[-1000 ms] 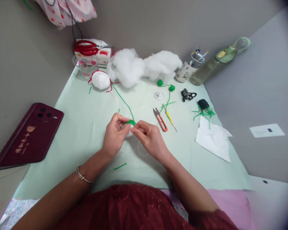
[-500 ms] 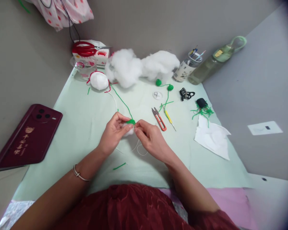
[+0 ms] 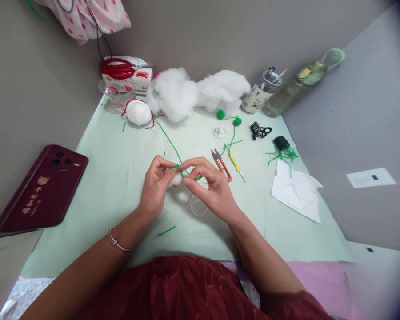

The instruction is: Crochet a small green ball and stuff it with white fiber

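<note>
My left hand (image 3: 157, 186) pinches a small white stuffed piece (image 3: 175, 179) with a bit of green crochet on top, held just above the pale green mat (image 3: 120, 178). My right hand (image 3: 209, 186) is closed in a pinch on the green yarn (image 3: 168, 138) right beside that piece. The strand runs back and left from my fingers toward a white ball (image 3: 139, 112) wound with red thread. A thin white thread (image 3: 195, 206) loops on the mat under my hands.
Orange snips (image 3: 222, 165) and a yellow crochet hook (image 3: 235, 165) lie right of my hands. Stuffing (image 3: 200, 92), two green balls (image 3: 229, 118), a black clip (image 3: 260, 130), red scissors (image 3: 120, 69), a pen jar (image 3: 262, 93), a bottle (image 3: 300, 84), white paper (image 3: 296, 191), a maroon phone (image 3: 42, 186).
My right hand has lifted and turned, its fingers now arched over the green yarn beside the piece. My left hand keeps its pinch and has barely moved.
</note>
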Action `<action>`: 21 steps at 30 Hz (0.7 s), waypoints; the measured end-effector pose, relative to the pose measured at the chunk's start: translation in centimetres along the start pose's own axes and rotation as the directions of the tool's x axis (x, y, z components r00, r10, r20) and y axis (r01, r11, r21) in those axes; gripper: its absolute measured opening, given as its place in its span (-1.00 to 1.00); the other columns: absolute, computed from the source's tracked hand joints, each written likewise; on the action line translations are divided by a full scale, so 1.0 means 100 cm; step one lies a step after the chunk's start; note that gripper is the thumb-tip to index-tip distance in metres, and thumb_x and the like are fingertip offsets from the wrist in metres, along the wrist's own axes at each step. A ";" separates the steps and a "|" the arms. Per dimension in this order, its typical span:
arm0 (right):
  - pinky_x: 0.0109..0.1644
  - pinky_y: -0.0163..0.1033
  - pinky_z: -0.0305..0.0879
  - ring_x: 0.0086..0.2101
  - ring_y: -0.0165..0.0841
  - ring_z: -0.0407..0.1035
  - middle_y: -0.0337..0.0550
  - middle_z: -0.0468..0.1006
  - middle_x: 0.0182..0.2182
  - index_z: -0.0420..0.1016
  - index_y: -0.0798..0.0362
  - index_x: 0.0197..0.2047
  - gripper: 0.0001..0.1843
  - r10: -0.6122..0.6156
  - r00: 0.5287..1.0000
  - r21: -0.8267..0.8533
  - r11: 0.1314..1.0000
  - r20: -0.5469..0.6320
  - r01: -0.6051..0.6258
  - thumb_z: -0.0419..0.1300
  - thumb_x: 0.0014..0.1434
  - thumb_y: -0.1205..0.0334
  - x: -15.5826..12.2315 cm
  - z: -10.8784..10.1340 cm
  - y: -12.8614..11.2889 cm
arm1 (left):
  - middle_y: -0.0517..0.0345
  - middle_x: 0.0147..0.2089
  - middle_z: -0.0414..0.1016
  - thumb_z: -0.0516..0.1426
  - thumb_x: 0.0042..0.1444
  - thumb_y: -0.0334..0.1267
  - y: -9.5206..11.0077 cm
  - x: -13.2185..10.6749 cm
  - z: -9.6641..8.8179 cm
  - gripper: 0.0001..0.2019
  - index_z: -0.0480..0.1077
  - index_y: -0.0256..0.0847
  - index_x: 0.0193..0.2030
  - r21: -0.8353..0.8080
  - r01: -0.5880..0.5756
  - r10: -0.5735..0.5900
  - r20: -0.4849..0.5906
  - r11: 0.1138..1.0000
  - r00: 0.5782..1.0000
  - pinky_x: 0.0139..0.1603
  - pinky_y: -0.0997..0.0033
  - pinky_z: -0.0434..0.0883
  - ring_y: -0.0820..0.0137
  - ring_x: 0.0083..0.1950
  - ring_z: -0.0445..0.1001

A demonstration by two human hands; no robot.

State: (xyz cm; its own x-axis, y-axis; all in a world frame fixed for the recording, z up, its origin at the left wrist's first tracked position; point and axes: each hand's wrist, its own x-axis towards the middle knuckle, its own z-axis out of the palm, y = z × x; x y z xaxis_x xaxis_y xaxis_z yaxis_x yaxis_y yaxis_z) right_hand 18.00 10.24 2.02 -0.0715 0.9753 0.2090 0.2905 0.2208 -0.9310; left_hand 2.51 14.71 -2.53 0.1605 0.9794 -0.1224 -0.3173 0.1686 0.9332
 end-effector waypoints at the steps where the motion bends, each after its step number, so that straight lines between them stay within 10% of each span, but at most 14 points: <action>1: 0.01 -0.15 0.39 -0.12 -0.30 0.51 -0.09 0.62 -0.07 0.41 0.01 -0.40 -0.74 0.040 0.999 0.117 0.992 0.025 -0.042 0.24 0.35 0.20 0.000 0.000 -0.001 | 0.31 -0.47 0.39 0.32 0.06 -0.27 0.001 0.000 0.000 -0.79 0.33 -0.12 -0.34 -0.009 0.011 -0.011 -0.001 1.000 1.000 -0.46 0.46 0.31 0.48 -0.50 0.36; 7: -0.32 -0.29 0.21 -0.47 -0.45 0.29 -0.31 0.51 -0.35 0.46 0.00 -0.09 -0.83 0.213 0.975 -0.082 0.973 -0.054 -0.217 0.30 0.27 0.18 0.001 0.007 0.011 | 0.28 -0.44 0.49 0.30 0.06 -0.30 0.003 -0.001 0.002 -0.80 0.33 -0.14 -0.34 -0.047 0.062 -0.062 -0.005 0.997 0.998 -0.48 0.50 0.34 0.49 -0.49 0.40; 13: -0.32 -0.29 0.05 -0.48 -0.47 0.15 -0.35 0.38 -0.53 0.54 0.04 -0.37 -0.74 0.223 0.972 -0.229 0.952 0.067 -0.203 0.18 0.36 0.20 0.001 0.012 0.015 | 0.28 -0.39 0.51 0.33 0.05 -0.34 0.001 -0.002 0.002 -0.81 0.37 -0.16 -0.33 -0.053 0.052 -0.051 0.009 0.997 0.999 -0.43 0.53 0.37 0.52 -0.45 0.42; 21: -0.43 -0.28 -0.09 -0.52 -0.47 0.01 -0.35 0.29 -0.59 0.53 0.08 -0.46 -0.66 0.361 0.932 0.068 0.931 -0.024 -0.359 0.24 0.25 0.04 0.004 0.006 0.012 | 0.12 -0.17 0.62 0.30 0.24 -0.03 0.013 -0.002 0.000 -0.75 0.52 -0.19 -0.27 -0.153 0.147 -0.122 0.163 0.977 0.979 -0.18 0.39 0.57 0.38 -0.21 0.57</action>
State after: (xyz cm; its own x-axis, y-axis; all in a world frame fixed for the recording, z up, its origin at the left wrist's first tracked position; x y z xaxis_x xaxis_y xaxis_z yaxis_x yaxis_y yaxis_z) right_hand 17.70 10.93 0.83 0.0611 0.9891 -0.1340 0.2317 -0.1446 -0.9620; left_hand 2.01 14.70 -1.27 0.3477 0.9205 -0.1784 -0.4298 0.3256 0.8422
